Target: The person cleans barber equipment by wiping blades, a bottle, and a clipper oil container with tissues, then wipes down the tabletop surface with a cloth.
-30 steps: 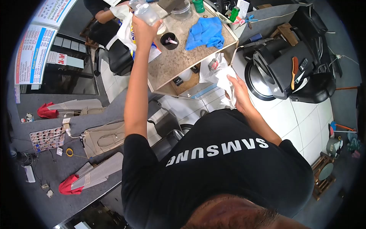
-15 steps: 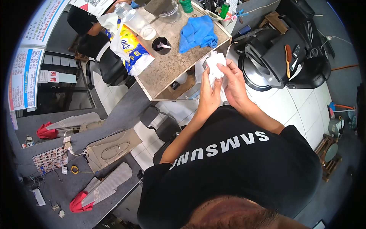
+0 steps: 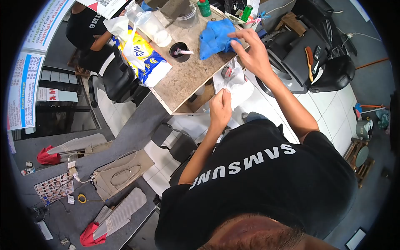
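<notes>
My left hand (image 3: 221, 107) is a closed fist just beyond the table's front edge, beside a white plastic bag (image 3: 235, 81). Whatever it may hold is hidden. My right hand (image 3: 253, 52) reaches over the table's right corner, thumb and fingers apart, fingertips at the right edge of a crumpled blue cloth (image 3: 214, 38). Left of the cloth stands a black cup (image 3: 180, 57) with a pale stick-like item in it. A yellow and blue packet (image 3: 143, 56) lies at the table's left edge, next to a clear bottle (image 3: 148, 24).
On the table (image 3: 183, 89) are also a clear tub (image 3: 186, 18) and a green bottle (image 3: 204, 7). A black salon chair (image 3: 291, 58) at the right bears a brown brush (image 3: 309, 62). Another chair (image 3: 118, 77) stands left. Striped cloth (image 3: 121, 214) lies on the grey counter.
My left hand went from the clear bottle to the white paper, then closed into a fist. My right hand left the paper and moved up to the blue cloth. The paper no longer shows clearly.
</notes>
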Available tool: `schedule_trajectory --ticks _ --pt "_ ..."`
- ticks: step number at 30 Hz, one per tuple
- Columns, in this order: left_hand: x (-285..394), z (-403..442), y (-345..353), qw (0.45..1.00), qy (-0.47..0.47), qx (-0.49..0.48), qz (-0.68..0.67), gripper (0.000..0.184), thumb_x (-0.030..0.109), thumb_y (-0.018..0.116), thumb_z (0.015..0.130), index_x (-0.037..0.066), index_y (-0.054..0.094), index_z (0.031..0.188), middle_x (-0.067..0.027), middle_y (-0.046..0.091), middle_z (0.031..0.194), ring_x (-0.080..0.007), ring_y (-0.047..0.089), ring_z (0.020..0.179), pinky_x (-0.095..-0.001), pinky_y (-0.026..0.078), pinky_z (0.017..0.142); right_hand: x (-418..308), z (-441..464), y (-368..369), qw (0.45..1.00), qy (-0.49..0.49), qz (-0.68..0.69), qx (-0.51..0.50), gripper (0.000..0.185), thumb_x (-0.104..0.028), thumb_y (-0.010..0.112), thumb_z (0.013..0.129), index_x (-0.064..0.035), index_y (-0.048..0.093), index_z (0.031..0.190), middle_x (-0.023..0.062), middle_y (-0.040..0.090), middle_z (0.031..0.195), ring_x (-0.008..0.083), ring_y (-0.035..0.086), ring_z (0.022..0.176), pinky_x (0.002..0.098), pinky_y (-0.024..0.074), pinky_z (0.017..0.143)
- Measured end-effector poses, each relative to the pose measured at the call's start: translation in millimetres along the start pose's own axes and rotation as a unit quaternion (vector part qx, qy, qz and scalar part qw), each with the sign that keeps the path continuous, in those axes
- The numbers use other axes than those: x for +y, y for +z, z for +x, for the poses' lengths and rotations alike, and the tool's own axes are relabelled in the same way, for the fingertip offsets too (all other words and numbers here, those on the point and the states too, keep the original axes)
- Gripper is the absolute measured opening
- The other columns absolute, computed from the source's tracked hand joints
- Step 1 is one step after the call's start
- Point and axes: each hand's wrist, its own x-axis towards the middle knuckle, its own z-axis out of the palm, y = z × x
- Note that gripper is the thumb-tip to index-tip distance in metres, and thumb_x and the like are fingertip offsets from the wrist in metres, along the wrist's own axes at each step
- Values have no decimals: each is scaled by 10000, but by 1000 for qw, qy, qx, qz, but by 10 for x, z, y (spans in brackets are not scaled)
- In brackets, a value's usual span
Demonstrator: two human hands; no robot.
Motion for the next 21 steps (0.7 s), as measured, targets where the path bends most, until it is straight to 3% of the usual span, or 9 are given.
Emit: schedule_trajectory --ticks 4,7,9,12,16,19,21 --pt "-194 -60 42 993 42 51 -95 298 239 552 1073 -54 549 1130 -178 614 821 -235 569 718 -394 464 669 121 463 174 998 -43 -35 -15 259 -203 684 960 -43 727 1160 138 674 1030 309 654 1022 420 502 929" --pt "-179 -59 87 994 47 67 -67 249 223 548 1078 1 568 1191 -37 615 871 -93 509 648 -286 447 598 421 935 317 984 -128 -126 19 289 -202 696 935 -49 726 1178 144 692 1001 338 659 991 434 507 886" --pt "-90 -29 71 994 11 50 -96 245 208 558 1076 9 550 1219 -29 619 874 -75 507 637 -264 441 572 579 1222 430 958 -170 -222 60 352 -282 755 889 -28 691 1124 168 687 967 369 657 944 463 511 838" --pt "-37 -58 106 990 -28 32 -131 253 210 562 1080 13 534 1237 -26 622 870 -63 502 613 -250 432 539 752 1531 530 926 -128 -352 -38 406 -358 771 848 -35 674 1073 168 696 1086 285 646 1050 434 512 872" --pt "116 -49 168 991 -55 46 -114 299 231 565 1086 14 486 1275 -45 636 918 -61 526 642 -246 434 536 865 1792 699 912 -74 -377 -142 612 -463 841 711 -23 691 1110 182 692 1125 353 609 1119 482 479 938" --pt "209 -9 176 993 -49 59 -93 396 227 541 1093 -18 404 1372 -207 645 1158 -223 640 1029 -386 538 873 856 1875 736 888 -78 -419 -170 613 -463 847 698 -46 712 1127 169 695 1129 351 598 1140 489 469 955" --pt "265 4 181 992 -40 58 -107 409 226 532 1097 -20 390 1391 -223 619 1220 -234 623 1096 -390 527 925 863 1915 770 890 -69 -411 -186 603 -459 850 695 -70 725 1139 157 697 1134 352 593 1149 494 462 962"
